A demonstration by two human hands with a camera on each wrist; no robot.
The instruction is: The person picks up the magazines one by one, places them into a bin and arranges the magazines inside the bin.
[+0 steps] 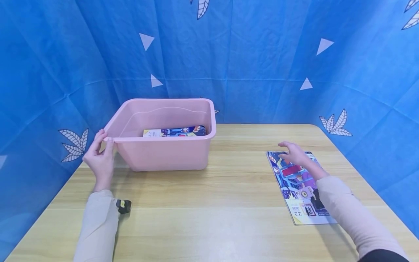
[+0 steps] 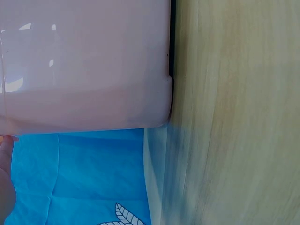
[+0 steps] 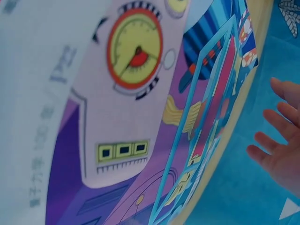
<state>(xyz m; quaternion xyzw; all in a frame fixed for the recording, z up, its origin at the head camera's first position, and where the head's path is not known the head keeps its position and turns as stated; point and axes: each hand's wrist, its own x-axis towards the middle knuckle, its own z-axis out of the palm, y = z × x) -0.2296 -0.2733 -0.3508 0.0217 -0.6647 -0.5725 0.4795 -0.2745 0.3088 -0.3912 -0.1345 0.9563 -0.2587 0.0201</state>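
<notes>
A pink plastic storage bin (image 1: 167, 154) stands at the left of the table. My left hand (image 1: 101, 156) holds its rim at the near left corner, thumb and fingers on the edge. Inside the bin lies a colourful magazine (image 1: 193, 131), its lower part hidden by the front wall. A second illustrated magazine (image 1: 296, 185) lies flat on the right of the table. Above its far end is my right hand (image 1: 296, 154), fingers spread and loosely bent, holding nothing. In the right wrist view those fingers (image 3: 276, 124) are apart from the magazine cover (image 3: 126, 117).
The wooden table (image 1: 209, 203) reaches up to a blue patterned cloth (image 1: 255, 54) behind and at both sides. A small black device (image 1: 123, 206) with a yellow mark sits at the left sleeve. The bin's side wall (image 2: 84, 65) fills much of the left wrist view.
</notes>
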